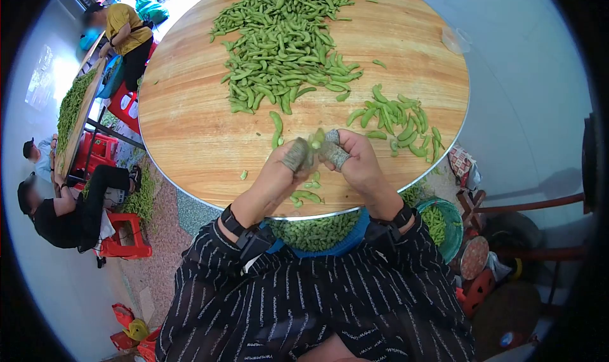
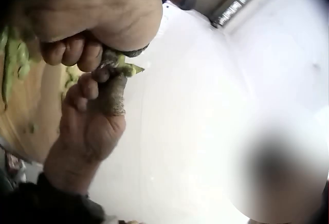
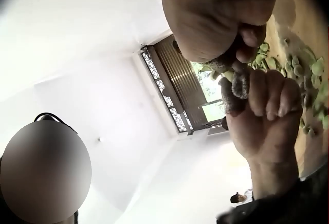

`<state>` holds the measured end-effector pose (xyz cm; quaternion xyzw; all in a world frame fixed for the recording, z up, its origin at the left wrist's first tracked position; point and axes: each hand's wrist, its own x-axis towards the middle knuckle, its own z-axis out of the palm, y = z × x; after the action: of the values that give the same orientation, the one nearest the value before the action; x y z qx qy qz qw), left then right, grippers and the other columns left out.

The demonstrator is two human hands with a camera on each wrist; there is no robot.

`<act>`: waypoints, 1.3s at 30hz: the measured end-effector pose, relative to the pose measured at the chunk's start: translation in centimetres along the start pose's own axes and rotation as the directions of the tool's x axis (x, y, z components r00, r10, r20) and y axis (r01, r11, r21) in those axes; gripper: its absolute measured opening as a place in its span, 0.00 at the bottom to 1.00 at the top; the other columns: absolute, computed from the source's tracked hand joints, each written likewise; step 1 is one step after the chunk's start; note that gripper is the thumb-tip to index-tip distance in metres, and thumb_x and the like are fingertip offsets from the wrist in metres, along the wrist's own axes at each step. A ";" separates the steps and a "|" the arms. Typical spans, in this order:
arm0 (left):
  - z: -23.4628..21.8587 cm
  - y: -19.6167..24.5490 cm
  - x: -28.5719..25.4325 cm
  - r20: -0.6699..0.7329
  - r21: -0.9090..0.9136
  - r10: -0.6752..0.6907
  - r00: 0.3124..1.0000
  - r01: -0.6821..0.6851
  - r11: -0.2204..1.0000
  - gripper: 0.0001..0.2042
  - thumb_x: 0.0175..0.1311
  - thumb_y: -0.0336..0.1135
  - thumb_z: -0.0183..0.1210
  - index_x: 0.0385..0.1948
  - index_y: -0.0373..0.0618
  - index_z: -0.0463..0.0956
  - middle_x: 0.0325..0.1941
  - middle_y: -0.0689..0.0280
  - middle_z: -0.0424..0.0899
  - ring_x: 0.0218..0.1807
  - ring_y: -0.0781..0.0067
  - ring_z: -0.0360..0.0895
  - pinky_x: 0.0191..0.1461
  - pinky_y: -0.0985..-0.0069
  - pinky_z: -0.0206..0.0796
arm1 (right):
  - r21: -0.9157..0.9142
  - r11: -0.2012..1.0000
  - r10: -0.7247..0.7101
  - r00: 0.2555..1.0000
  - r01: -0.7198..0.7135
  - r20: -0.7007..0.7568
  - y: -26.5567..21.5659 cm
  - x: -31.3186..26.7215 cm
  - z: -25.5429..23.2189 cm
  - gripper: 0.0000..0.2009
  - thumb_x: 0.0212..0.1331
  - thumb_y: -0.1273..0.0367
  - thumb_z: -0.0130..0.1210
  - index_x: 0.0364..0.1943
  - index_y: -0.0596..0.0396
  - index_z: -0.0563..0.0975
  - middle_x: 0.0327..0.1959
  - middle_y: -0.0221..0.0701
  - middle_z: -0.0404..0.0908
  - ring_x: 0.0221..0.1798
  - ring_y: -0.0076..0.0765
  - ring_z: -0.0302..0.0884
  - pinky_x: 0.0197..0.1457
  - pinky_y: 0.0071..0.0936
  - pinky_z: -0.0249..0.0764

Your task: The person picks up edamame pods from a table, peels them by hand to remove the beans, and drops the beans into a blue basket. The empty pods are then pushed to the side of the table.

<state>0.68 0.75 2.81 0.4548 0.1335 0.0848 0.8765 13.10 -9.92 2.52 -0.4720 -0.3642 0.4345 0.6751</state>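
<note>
Between my two hands, above the near part of the round table, is a green soybean pod [image 1: 318,137], its pointed tip sticking out in the left wrist view. My left hand [image 1: 277,175] pinches one end of the pod. My right hand [image 1: 360,161] pinches it from the other side, thumb and finger wrapped in grey tape [image 1: 334,154]. Similar grey wrapping [image 1: 294,156] covers the left thumb. Close beside the left hand lies a long pod [image 1: 276,126], and more pods [image 1: 309,197] lie below the hands. Fingertips hide much of the held pod.
A large heap of pods [image 1: 279,51] covers the table's far middle, with a smaller pile [image 1: 406,124] at right. A blue basin [image 1: 363,230] of green pieces stands under the near edge. A green basket [image 1: 453,235] is at lower right. Other people sit or stand at left.
</note>
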 end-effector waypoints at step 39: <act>-1.4 1.0 0.8 -0.142 0.566 0.058 0.988 0.033 0.824 0.09 0.46 0.21 0.44 0.31 0.37 0.68 0.23 0.70 0.70 0.23 0.83 0.63 0.24 0.84 0.56 | -0.718 0.695 -0.125 0.989 0.031 -0.079 -1.5 0.0 1.8 0.08 0.35 0.78 0.44 0.24 0.64 0.70 0.19 0.43 0.73 0.22 0.47 0.69 0.27 0.34 0.64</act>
<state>0.94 2.64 2.71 0.6875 0.2164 0.0818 0.6883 11.82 -9.62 4.52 -0.7066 -0.4821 0.2007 0.4775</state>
